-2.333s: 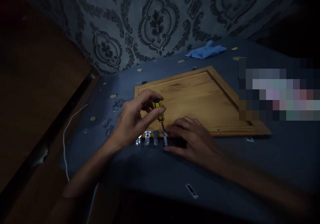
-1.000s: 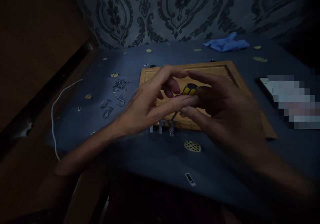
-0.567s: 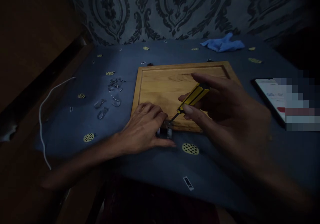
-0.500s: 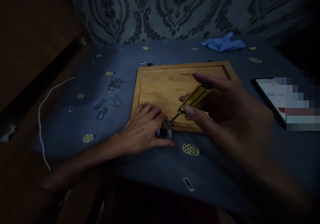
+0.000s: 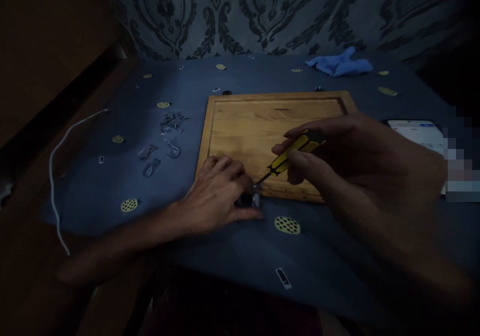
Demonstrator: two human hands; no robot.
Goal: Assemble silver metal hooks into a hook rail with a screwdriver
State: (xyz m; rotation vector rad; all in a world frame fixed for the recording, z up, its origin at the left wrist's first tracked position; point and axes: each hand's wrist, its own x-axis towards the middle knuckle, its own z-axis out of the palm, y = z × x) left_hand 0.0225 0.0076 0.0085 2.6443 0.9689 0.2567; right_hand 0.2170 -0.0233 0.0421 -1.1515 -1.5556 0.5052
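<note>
My right hand [image 5: 348,161] is closed around the yellow-and-black handle of a screwdriver [image 5: 283,161]. Its shaft slants down to the left, and the tip meets a small metal hook [image 5: 256,199] at the front edge of a wooden board [image 5: 243,126]. With fingers curled over the board's front left part and the thumb below, my left hand [image 5: 215,193] holds that hook against the edge. Part of the hook is hidden behind the fingers. A row of small dark holes runs along the board's front edge, right of the hook.
Left of the board lie loose metal hooks [image 5: 152,167] and several small screws [image 5: 182,117]. A white cable [image 5: 52,176] curves along the table's left side. A blue cloth [image 5: 339,63] lies at the back right, and a phone [image 5: 416,131] sits behind my right hand.
My right hand has shifted its hold further round the screwdriver handle, and the screwdriver leans lower to the right. The tip stays at the hook. My left hand has barely moved.
</note>
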